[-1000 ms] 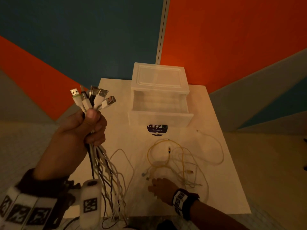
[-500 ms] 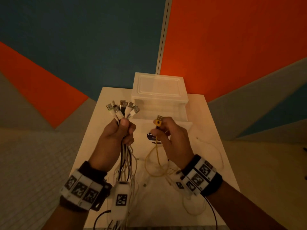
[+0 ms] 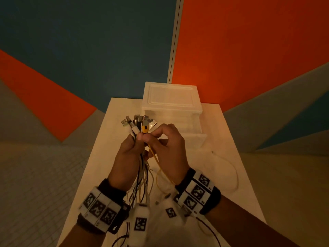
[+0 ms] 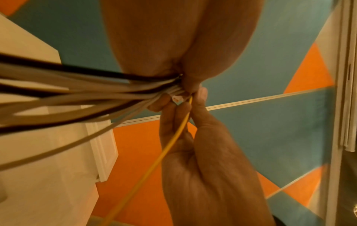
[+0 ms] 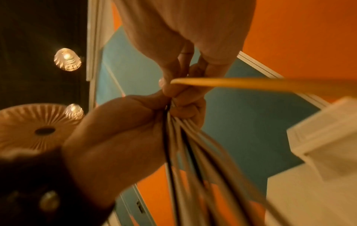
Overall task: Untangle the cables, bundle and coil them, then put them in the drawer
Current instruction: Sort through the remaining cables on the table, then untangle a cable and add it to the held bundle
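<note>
My left hand (image 3: 130,148) grips a bundle of white and black cables (image 3: 142,173) upright over the table, with their USB plugs (image 3: 137,121) fanned out above the fist. My right hand (image 3: 165,143) pinches the yellow cable (image 3: 161,169) just below its plug (image 3: 145,128) and holds that plug against the bundle's plugs. In the left wrist view the yellow cable (image 4: 154,165) runs through the right hand's fingers (image 4: 173,119) to the bundle (image 4: 77,94). Behind the hands stands the white plastic drawer unit (image 3: 171,97) with its drawer (image 3: 197,139) pulled out.
A white cable (image 3: 234,173) loops on the white table (image 3: 236,152) to the right of my hands. The bundle's loose ends trail down to the table's near edge. Orange and teal walls close in behind the table.
My right hand lifted the yellow cable off the table and moved its plug left against the bundle. The left hand came in toward the middle, and the two hands now touch.
</note>
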A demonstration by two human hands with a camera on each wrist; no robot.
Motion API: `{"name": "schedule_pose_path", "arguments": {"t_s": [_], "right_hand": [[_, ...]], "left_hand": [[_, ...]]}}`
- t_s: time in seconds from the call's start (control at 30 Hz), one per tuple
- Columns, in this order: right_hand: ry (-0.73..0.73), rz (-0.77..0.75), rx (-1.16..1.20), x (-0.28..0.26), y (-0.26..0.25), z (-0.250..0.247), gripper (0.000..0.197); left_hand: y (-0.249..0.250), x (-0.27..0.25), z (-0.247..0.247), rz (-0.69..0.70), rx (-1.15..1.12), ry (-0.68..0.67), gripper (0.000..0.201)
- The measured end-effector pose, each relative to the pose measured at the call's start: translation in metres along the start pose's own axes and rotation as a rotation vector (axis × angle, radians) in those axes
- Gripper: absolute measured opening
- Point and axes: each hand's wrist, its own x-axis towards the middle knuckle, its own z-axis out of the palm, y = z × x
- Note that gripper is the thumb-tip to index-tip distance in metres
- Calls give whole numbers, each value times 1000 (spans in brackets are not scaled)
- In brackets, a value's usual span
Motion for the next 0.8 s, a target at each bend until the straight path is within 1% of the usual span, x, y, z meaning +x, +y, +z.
{"name": "schedule_pose_path", "arguments": {"t_s": [0.1,0.17,0.23,0.33,0.47,0.53,0.6,0.7,0.77,0.8], "right_hand": [[1,177,148,0,2,1,43],[-20,270,188,-1,3,-1,50],[-33,315,177,-1,5,-1,52],[-45,389,159,3,7,-2,54],[-124,468,216,8,4,-7,52],[-174,452,204,8,6,-11,49],[-234,393,142,4,12,-14,45],[-320,242,-28,-10,29,-20,30],[-397,113,-166,-24,45,-30,20],[-445,89,-243,-32,59,-38,19]], "left_hand": [[-1,-1,-2,-12,-24,-19,30],[0,-2,-1,-26,-38,-30,33],[0,-3,0,-38,-39,-51,38],[-2,-2,1,-38,-20,-115,37],[-4,-1,3,-58,-29,-87,38],[-6,0,3,-70,-63,-65,38],[-4,4,0,-54,-86,-51,33],[3,16,-13,-39,-143,-27,25],[8,23,-25,-35,-202,-43,24],[12,25,-31,-34,-232,-63,24]]}}
